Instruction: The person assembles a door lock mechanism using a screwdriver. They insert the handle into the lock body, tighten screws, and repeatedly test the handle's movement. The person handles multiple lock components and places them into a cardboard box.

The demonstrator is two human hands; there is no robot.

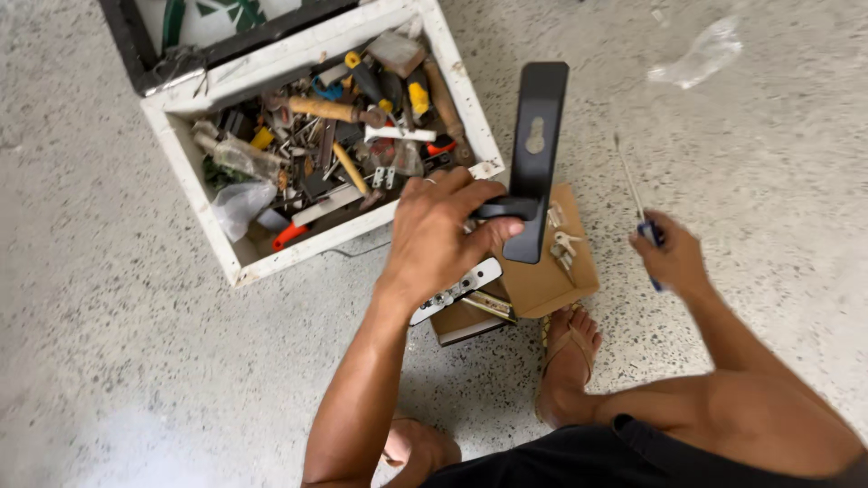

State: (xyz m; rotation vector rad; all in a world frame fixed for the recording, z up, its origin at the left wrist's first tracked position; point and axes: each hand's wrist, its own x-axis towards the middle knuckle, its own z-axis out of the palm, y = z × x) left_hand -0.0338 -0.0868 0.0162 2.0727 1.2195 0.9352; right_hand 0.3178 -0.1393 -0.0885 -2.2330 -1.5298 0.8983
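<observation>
at the far left of your view, a white wooden toolbox [194, 194] sits on the speckled floor [99, 361], crammed with hammers, screwdrivers, pliers and a crumpled plastic bag. behind it lies a dark case [136, 45] with a green mark on its lid.

just right of the toolbox, your left hand [443, 230] is closed around the lever of a black door handle plate [535, 154]; its grip is pressed tight on that lever, thumb along the front. the plate stands nearly upright, tilted slightly right, its keyhole showing in the upper half. it hangs over a cardboard box [547, 280] that rests on the floor by your sandalled foot [568, 348]. a bunch of small keys [562, 244] lies on the box, and a white lock body [457, 291] with metal parts pokes out under your wrist.

further right, your right hand [671, 258] pinches a thin screwdriver [630, 181] by its blue handle, the shaft pointing up and away. the two hands are apart. a clear plastic bottle [701, 54] lies on the floor at the upper right.
</observation>
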